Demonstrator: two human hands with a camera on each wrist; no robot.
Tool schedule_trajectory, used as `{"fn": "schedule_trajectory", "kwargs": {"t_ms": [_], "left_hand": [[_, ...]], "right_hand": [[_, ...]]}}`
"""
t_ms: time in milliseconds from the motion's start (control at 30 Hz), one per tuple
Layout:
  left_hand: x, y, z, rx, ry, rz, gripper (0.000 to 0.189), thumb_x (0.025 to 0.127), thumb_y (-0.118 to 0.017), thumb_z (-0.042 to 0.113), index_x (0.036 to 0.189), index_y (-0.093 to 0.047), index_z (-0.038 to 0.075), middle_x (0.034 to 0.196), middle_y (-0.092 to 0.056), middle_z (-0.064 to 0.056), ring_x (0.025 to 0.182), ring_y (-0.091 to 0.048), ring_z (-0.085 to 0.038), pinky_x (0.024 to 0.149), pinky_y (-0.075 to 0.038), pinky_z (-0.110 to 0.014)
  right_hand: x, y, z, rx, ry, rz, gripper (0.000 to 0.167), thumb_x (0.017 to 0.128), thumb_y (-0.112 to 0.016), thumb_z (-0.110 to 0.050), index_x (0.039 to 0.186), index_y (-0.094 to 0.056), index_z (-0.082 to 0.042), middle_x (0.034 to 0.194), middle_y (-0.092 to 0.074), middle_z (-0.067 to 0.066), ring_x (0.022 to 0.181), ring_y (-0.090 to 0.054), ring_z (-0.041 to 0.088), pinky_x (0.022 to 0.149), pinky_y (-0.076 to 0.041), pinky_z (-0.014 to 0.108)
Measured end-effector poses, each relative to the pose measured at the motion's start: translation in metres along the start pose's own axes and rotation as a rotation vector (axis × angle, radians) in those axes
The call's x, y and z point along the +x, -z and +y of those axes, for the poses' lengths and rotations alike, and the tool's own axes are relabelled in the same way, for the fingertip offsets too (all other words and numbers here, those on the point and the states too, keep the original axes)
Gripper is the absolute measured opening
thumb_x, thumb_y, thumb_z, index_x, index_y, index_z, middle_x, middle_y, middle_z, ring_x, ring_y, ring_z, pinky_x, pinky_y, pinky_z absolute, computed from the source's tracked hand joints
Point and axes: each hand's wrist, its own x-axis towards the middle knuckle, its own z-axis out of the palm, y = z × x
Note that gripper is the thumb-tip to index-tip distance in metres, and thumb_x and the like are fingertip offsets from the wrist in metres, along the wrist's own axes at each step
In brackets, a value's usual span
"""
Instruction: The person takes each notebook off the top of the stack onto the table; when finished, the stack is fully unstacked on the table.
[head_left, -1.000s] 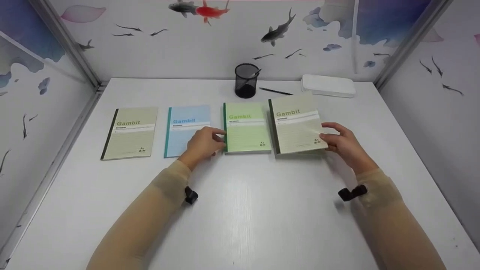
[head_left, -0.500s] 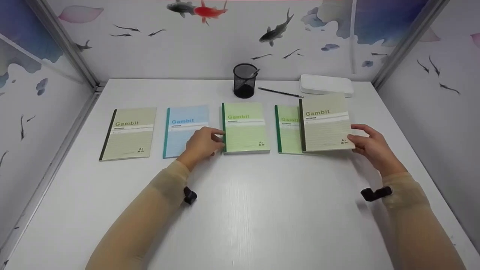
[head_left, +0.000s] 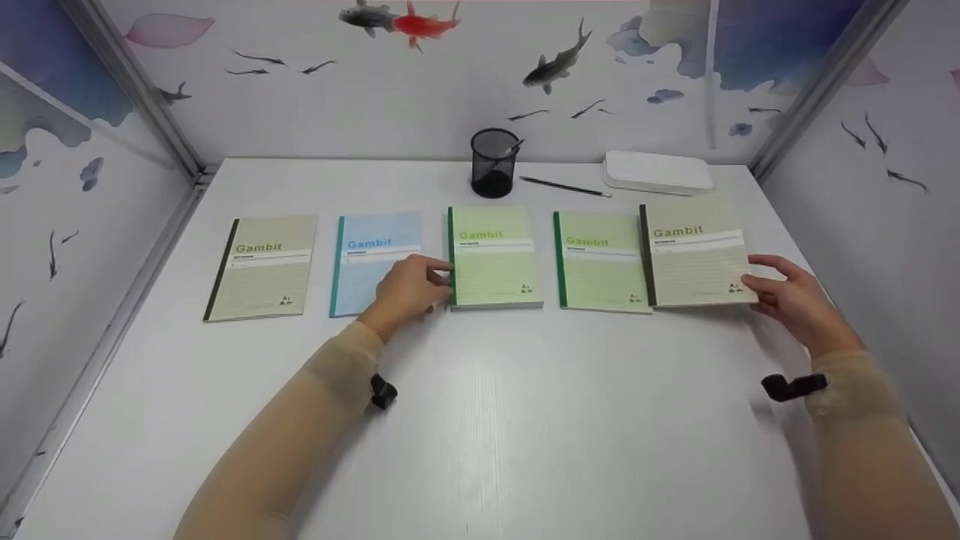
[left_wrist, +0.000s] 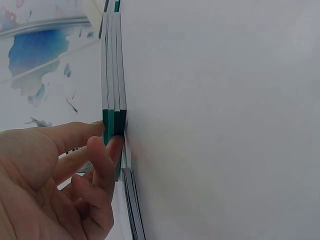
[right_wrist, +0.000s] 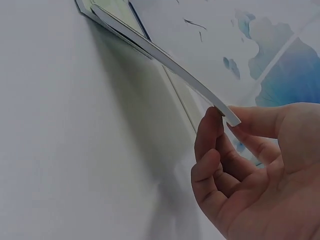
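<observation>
Right hand (head_left: 799,300) out at far right, thumb above and fingertips below, pinching the right edge of a beige notebook (head_left: 697,270). Right wrist view: cover bowed, pinched edge raised off the white table (head_left: 480,435), the unused fingers curled loosely beneath. Right forearm comes up from the lower right corner, angled inward, tan sleeve (head_left: 874,450) to the wrist, small black device (head_left: 795,387) on it. Notebook's dark spine sits right at the right edge of a flat green notebook (head_left: 604,277); cannot tell if they touch.

Left hand (head_left: 409,289) over the blue notebook (head_left: 375,225), partly covering it. Fingers bent, tips gripping the spine of the green stack (head_left: 495,270), mid-table; left wrist view shows several layers, other fingers folded toward the palm. Left forearm runs diagonally up from bottom left.

Second beige notebook (head_left: 262,277) flat at far left. Mesh cup (head_left: 491,181), pencil (head_left: 566,187) and white case (head_left: 658,172) at the back.
</observation>
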Motion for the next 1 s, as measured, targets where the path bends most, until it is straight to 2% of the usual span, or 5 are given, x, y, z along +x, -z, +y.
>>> {"fn": "schedule_trajectory", "kwargs": {"t_ms": [300,533,633,833,1000], "left_hand": [[0.0,0.0,0.0,0.012,-0.001,0.005,0.046,0.095,-0.073,0.023,0.141,-0.065,0.023,0.113,-0.071,0.001,0.078,-0.07,-0.017,0.067,-0.055,-0.029],[0.002,0.0,0.002,0.034,0.004,0.002,0.046,0.096,-0.073,0.023,0.141,-0.064,0.024,0.113,-0.07,0.001,0.078,-0.069,-0.017,0.067,-0.055,-0.029],[0.002,0.0,0.001,0.026,0.011,0.006,0.046,0.096,-0.072,0.023,0.141,-0.065,0.025,0.112,-0.07,0.001,0.079,-0.069,-0.017,0.067,-0.055,-0.029],[0.003,-0.001,0.001,0.027,0.001,0.009,0.046,0.095,-0.073,0.023,0.14,-0.065,0.024,0.111,-0.071,0.002,0.077,-0.069,-0.016,0.066,-0.054,-0.028],[0.002,-0.003,0.001,0.024,0.0,0.004,0.046,0.095,-0.073,0.023,0.141,-0.065,0.023,0.113,-0.071,0.001,0.077,-0.069,-0.016,0.066,-0.055,-0.028]], "right_hand": [[0.009,0.017,0.004,-0.116,-0.044,0.016,0.038,0.1,-0.069,-0.023,0.133,-0.051,-0.029,0.096,-0.073,-0.015,0.084,-0.069,0.001,0.076,-0.054,0.02],[0.02,0.016,0.011,-0.474,-0.026,0.146,0.066,0.101,-0.065,-0.039,0.154,-0.043,-0.006,0.085,-0.064,-0.026,0.077,-0.059,-0.004,0.071,-0.052,0.02],[0.023,0.014,0.012,-0.621,0.016,0.185,0.068,0.101,-0.062,-0.04,0.153,-0.044,0.002,0.086,-0.064,-0.017,0.073,-0.057,0.0,0.067,-0.053,0.022],[0.023,0.011,0.016,-0.897,0.042,0.216,0.065,0.101,-0.058,-0.046,0.145,-0.052,0.002,0.127,-0.058,0.027,0.1,-0.059,0.026,0.07,-0.05,0.028],[0.021,0.006,0.018,-0.968,0.052,0.236,0.059,0.1,-0.063,-0.04,0.139,-0.054,0.003,0.132,-0.053,0.032,0.113,-0.052,0.042,0.082,-0.048,0.041]]}}
